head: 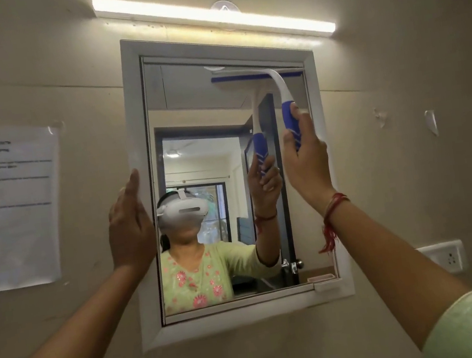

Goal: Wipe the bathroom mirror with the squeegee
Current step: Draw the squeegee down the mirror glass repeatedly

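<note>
The bathroom mirror hangs on the wall in a white frame. A white and blue squeegee has its blade against the glass at the top right of the mirror. My right hand grips its blue handle from below. My left hand rests with straight fingers against the left side of the frame. The glass reflects the squeegee, my arm and a doorway behind me.
A lit tube light runs along the wall above the mirror. A paper notice is taped to the wall at the left. A white wall socket sits at the lower right. A small white latch projects from the frame's bottom right.
</note>
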### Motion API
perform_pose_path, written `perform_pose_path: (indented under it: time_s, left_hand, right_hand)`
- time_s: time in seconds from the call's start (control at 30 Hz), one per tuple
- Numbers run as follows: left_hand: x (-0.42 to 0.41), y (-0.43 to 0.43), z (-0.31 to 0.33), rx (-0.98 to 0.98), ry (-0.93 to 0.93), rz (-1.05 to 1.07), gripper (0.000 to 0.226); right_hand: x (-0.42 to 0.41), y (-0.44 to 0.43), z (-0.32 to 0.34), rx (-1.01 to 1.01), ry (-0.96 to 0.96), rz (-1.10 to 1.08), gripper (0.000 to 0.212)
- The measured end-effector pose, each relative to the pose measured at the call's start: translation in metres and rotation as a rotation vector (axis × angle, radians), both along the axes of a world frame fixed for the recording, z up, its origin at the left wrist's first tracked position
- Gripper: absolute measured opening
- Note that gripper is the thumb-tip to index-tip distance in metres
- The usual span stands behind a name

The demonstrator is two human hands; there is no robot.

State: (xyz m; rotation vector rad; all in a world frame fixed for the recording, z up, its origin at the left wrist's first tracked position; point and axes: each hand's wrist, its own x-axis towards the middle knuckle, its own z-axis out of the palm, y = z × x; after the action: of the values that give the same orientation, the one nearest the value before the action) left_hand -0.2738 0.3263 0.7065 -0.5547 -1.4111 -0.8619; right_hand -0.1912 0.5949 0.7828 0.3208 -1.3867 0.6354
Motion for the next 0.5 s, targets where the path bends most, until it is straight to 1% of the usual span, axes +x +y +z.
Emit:
perform_pose_path:
  time_s: [0.2,0.5]
  left_hand:
    - [0.001,0.001,0.0,0.004,-0.012,0.006,0.048]
    - [0.001,0.002,-0.002,0.016,-0.003,-0.013,0.046]
  right_hand:
    - [-0.007,-0.003,0.008,-0.019,0.017,-0.008,0.037]
    - [-0.012,-0.012,0.013,-0.087,0.047,0.065,0.039]
